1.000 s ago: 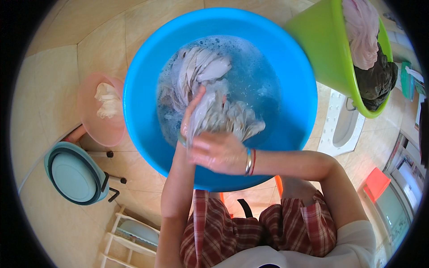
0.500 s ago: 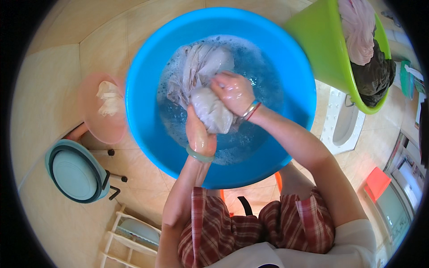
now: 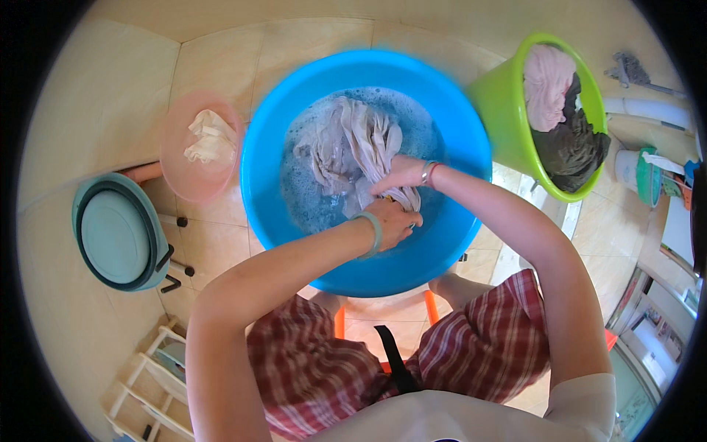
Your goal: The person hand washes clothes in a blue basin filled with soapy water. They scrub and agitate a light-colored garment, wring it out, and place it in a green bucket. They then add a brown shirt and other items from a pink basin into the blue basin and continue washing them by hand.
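A wet pale grey cloth [image 3: 372, 140] lies bunched in the soapy water of a large blue basin [image 3: 258, 199]. My right hand [image 3: 403, 174] is closed on the folded end of this cloth, toward the basin's right side. Just below it, my left hand [image 3: 392, 219] has its fingers curled round the lower end of the same cloth, near the front of the water. Part of the cloth between the two hands is hidden by my fingers. A pale green bangle [image 3: 374, 234] is round my left wrist, and bracelets [image 3: 428, 174] are on my right.
A lime green bucket [image 3: 524, 140] at the right holds a pink garment [image 3: 549, 85] and a dark garment [image 3: 574, 147]. Left of the basin stands a pink tub [image 3: 173, 155] with a cream cloth [image 3: 212, 136] inside. Folded teal basins [image 3: 118, 232] and a white rack [image 3: 147, 383] stand farther left.
Both hands have shifted toward the basin's right front with one end of the cloth. My left hand has turned over, its back now showing. The view has tilted, so the basin appears lower.
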Tool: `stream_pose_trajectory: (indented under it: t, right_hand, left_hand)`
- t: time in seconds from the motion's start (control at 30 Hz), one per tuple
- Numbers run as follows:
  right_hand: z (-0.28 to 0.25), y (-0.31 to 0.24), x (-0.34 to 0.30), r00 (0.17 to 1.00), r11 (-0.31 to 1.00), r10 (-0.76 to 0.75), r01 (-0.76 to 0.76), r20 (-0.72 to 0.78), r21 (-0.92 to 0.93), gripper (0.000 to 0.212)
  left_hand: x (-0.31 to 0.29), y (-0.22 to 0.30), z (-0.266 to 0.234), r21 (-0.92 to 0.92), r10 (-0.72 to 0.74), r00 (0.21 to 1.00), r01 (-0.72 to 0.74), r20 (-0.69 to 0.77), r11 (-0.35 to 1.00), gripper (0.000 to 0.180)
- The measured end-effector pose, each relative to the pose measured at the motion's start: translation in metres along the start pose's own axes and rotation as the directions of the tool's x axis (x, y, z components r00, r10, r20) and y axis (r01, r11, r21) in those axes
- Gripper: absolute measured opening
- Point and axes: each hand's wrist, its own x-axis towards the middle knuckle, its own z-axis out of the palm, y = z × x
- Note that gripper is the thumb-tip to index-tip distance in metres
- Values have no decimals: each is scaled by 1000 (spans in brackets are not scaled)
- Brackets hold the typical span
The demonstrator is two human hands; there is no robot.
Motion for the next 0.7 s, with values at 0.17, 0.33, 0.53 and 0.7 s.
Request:
stream_pose_trajectory:
  t: [0.17,0.33,0.53,0.7]
  right_hand:
    - [-4,-18,-33,833,805,308,-486,-460,-340,40]
    - [-11,-22,-86,601,997,32,-72,-798,-15,39]
    - [19,-87,-185,322,903,-218,424,-921,-66,40]
    - [65,-148,-251,430,595,-135,756,-893,274,49]
  left_hand:
    - [20,33,40,-105,-102,956,76,-276,992,30]
    - [19,43,93,-627,-535,352,-237,-768,742,37]
    - [-25,64,89,-560,-630,776,-536,-33,-631,110]
    - [-33,76,61,-286,-499,827,-559,-259,-779,103]
